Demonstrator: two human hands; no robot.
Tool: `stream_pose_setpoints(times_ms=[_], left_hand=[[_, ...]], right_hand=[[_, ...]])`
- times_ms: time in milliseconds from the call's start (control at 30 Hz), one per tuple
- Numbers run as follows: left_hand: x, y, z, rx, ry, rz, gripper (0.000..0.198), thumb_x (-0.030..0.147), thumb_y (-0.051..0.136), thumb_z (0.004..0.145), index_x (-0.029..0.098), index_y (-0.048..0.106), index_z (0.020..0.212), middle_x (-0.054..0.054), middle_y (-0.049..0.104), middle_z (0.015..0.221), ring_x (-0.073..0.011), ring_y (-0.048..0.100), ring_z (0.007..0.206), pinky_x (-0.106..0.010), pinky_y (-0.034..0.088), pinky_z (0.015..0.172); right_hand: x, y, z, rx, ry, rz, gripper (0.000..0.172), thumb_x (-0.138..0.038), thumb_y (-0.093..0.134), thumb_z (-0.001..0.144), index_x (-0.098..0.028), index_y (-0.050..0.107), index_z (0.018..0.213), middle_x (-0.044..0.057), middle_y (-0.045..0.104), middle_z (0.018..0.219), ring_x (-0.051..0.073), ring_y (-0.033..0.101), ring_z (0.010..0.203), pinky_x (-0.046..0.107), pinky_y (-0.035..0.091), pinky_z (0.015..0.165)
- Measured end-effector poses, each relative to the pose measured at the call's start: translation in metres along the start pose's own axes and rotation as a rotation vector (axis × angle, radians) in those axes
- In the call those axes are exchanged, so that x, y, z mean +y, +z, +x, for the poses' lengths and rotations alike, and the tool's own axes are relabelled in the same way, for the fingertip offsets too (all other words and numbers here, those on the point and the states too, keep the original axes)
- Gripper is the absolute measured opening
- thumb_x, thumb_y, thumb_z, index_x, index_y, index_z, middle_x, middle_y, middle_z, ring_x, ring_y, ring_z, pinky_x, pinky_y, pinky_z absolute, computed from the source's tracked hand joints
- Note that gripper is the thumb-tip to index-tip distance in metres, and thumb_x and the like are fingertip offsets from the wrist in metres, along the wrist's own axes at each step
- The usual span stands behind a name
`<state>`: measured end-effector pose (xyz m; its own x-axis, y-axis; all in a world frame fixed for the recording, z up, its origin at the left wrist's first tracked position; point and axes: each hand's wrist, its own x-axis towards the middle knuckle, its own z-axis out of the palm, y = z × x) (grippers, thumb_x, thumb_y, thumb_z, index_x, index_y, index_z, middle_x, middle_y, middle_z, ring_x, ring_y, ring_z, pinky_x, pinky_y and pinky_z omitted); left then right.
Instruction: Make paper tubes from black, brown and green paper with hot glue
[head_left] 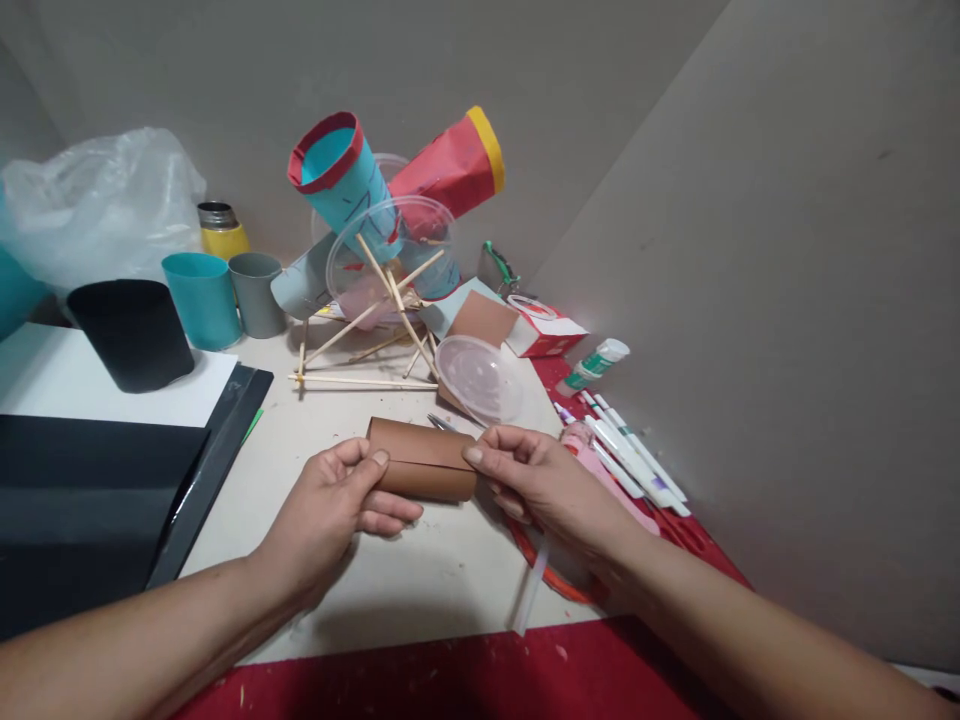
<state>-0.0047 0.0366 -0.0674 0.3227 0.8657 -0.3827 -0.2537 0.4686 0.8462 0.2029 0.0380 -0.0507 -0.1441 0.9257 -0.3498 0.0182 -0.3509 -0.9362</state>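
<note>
A brown paper roll (424,460) lies sideways between my two hands, just above the pale table (420,570). My left hand (337,510) pinches its left end, thumb on top and fingers curled beneath. My right hand (536,480) grips its right end the same way. Behind the roll stands a model of wooden sticks (375,340) with clear plastic discs (394,255) that carries a teal paper tube (337,180) and a red paper tube (450,170). A loose clear lid (480,378) lies just beyond my right hand.
Black sheets (90,500) and white paper cover the left. Black (131,335), teal (202,298) and grey (256,292) paper cups stand at the back left by a plastic bag (97,205). Several markers (637,460), a glue bottle (596,365) and a red box (544,330) lie at right.
</note>
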Motion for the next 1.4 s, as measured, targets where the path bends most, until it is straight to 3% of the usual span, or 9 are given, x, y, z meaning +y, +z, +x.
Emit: stream_pose_setpoints(times_ms=[267, 400, 700, 833, 967, 1133, 1300, 1400], left_hand=[[-0.004, -0.002, 0.0, -0.032, 0.042, -0.014, 0.024, 0.034, 0.063, 0.087, 0.015, 0.059, 0.1, -0.007, 0.073, 0.09, -0.0158, 0.072, 0.067, -0.02, 0.056, 0.057], [-0.002, -0.001, -0.003, -0.059, 0.074, -0.021, 0.026, 0.035, 0.063, 0.087, 0.015, 0.059, 0.103, -0.008, 0.072, 0.096, -0.0158, 0.072, 0.07, -0.022, 0.057, 0.06], [0.003, 0.001, -0.005, -0.094, 0.024, -0.055, 0.028, 0.033, 0.064, 0.086, 0.016, 0.057, 0.107, -0.007, 0.07, 0.092, -0.0157, 0.071, 0.064, -0.02, 0.054, 0.052], [0.004, 0.0, -0.007, -0.112, 0.011, -0.077, 0.022, 0.032, 0.065, 0.085, 0.018, 0.056, 0.098, -0.004, 0.069, 0.088, -0.0154, 0.071, 0.062, -0.02, 0.053, 0.05], [0.007, 0.0, -0.007, -0.051, 0.014, -0.059, 0.021, 0.03, 0.066, 0.083, 0.019, 0.054, 0.095, -0.001, 0.067, 0.071, -0.017, 0.071, 0.062, -0.02, 0.054, 0.053], [0.011, -0.002, -0.003, 0.153, 0.06, -0.063, 0.016, 0.027, 0.066, 0.083, 0.015, 0.054, 0.081, -0.009, 0.072, 0.089, -0.0131, 0.068, 0.059, -0.02, 0.052, 0.051], [0.012, -0.003, -0.004, 0.145, 0.114, -0.022, 0.039, 0.043, 0.057, 0.088, 0.014, 0.055, 0.062, -0.002, 0.058, 0.052, -0.0107, 0.056, 0.045, -0.02, 0.045, 0.046], [0.012, -0.002, -0.005, 0.154, 0.201, 0.005, 0.038, 0.044, 0.06, 0.087, 0.013, 0.056, 0.064, -0.003, 0.061, 0.057, -0.011, 0.057, 0.051, -0.02, 0.047, 0.053]], right_hand=[[0.001, 0.0, -0.003, -0.08, 0.135, 0.154, 0.042, -0.041, 0.083, 0.067, -0.021, 0.047, 0.071, -0.01, 0.046, 0.048, 0.003, 0.027, 0.035, 0.017, 0.015, 0.034], [-0.006, 0.002, -0.004, -0.146, 0.158, 0.176, 0.046, -0.04, 0.085, 0.065, -0.019, 0.044, 0.06, -0.011, 0.032, 0.047, 0.002, 0.018, 0.039, 0.019, 0.009, 0.037], [-0.008, 0.014, -0.017, -0.035, 0.051, 0.189, 0.029, -0.031, 0.087, 0.058, -0.013, 0.064, 0.06, -0.008, 0.041, 0.047, 0.003, 0.022, 0.043, 0.022, 0.011, 0.041], [-0.004, 0.014, -0.018, 0.013, 0.009, 0.2, 0.027, -0.03, 0.087, 0.058, -0.014, 0.065, 0.061, -0.008, 0.043, 0.049, 0.004, 0.023, 0.043, 0.021, 0.013, 0.041], [-0.001, 0.007, -0.017, 0.11, -0.024, 0.201, 0.031, -0.038, 0.084, 0.061, -0.014, 0.065, 0.061, -0.007, 0.04, 0.05, 0.004, 0.023, 0.043, 0.02, 0.014, 0.039], [-0.005, 0.0, -0.023, 0.165, -0.078, 0.26, 0.03, -0.039, 0.085, 0.062, -0.015, 0.066, 0.061, -0.006, 0.041, 0.053, 0.003, 0.021, 0.043, 0.017, 0.015, 0.037], [-0.005, -0.003, -0.029, 0.169, -0.065, 0.267, 0.031, -0.042, 0.085, 0.061, -0.017, 0.068, 0.062, -0.006, 0.041, 0.051, 0.004, 0.025, 0.043, 0.018, 0.019, 0.038], [0.0, -0.002, -0.031, 0.153, -0.068, 0.226, 0.033, -0.043, 0.085, 0.062, -0.015, 0.067, 0.06, -0.005, 0.042, 0.051, 0.005, 0.028, 0.044, 0.018, 0.022, 0.04]])
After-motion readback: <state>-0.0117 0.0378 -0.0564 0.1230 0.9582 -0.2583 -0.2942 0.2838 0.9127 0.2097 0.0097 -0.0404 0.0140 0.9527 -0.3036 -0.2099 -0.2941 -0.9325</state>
